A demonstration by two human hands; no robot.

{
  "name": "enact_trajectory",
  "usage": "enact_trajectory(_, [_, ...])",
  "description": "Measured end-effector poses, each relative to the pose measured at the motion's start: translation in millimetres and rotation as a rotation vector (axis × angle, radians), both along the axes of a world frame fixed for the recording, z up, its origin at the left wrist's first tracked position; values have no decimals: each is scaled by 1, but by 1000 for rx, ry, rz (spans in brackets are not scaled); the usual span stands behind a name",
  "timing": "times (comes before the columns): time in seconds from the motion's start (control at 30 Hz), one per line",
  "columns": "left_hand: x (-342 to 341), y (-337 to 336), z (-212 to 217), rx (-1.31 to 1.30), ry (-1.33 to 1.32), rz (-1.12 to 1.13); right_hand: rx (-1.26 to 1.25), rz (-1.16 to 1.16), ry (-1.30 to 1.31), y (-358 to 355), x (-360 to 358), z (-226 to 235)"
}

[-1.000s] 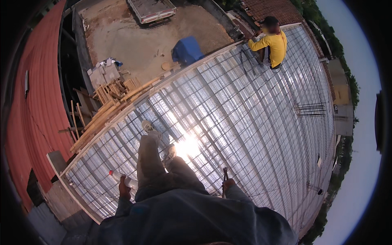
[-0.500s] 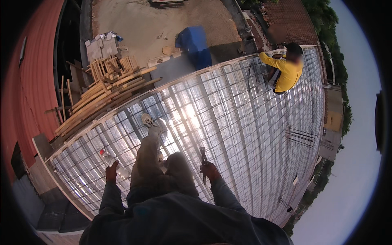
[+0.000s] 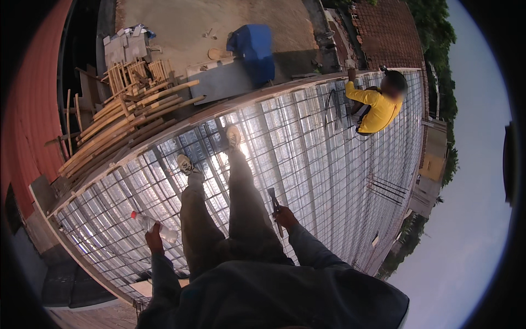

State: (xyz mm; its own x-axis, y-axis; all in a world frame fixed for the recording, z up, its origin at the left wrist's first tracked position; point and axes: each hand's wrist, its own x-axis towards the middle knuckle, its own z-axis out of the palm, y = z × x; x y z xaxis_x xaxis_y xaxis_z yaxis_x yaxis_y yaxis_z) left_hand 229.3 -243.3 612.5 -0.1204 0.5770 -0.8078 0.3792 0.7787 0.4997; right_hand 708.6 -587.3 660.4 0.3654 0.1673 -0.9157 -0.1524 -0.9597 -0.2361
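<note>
My left hand [image 3: 154,237] is closed around a clear plastic bottle [image 3: 146,221] with a red cap, holding it tilted beside my left leg. On the other side, my right hand [image 3: 285,218] grips a slim dark hand tool [image 3: 275,203] by its middle; a wider head points forward, and its exact kind is too small to tell. Both hands hang above a steel rebar mesh [image 3: 307,181] laid over shiny corrugated metal decking [image 3: 164,181]. My two shoes stand on the mesh ahead.
A person in a yellow shirt [image 3: 379,109] crouches at the far right by the deck's edge. Beyond the far edge lie wooden poles [image 3: 129,118] and a blue tarp [image 3: 255,52] on lower ground. Loose bars [image 3: 388,187] stick out at right. Red corrugated sheeting [image 3: 30,120] rises at left.
My right foot has stepped forward past the left. The bottle has swung forward in my left hand and shows more fully. The tool stays in my right hand. The crouching person's head has lowered slightly.
</note>
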Motion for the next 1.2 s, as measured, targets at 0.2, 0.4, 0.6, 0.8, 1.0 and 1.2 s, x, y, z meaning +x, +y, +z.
enact_trajectory(0.2, [-10, -83, -3, -119, 257, 97, 99, 400, -105, 66, 89, -49])
enact_trajectory(0.4, [41, -159, 24, -230, 524, 135, 303, 597, -201, 166, 180, -77])
enact_trajectory(0.6, [88, -200, 11, -352, 566, 207, 259, 718, -179, 214, 228, -99])
enact_trajectory(0.8, [119, -171, -1, -293, 565, 77, 125, 533, -42, 200, 228, -107])
enact_trajectory(1.0, [130, -107, -22, -213, 353, 343, 76, 907, -151, 240, 199, -136])
enact_trajectory(1.2, [89, -117, -83, -43, 319, 518, 347, 1237, -213, 327, 126, -190])
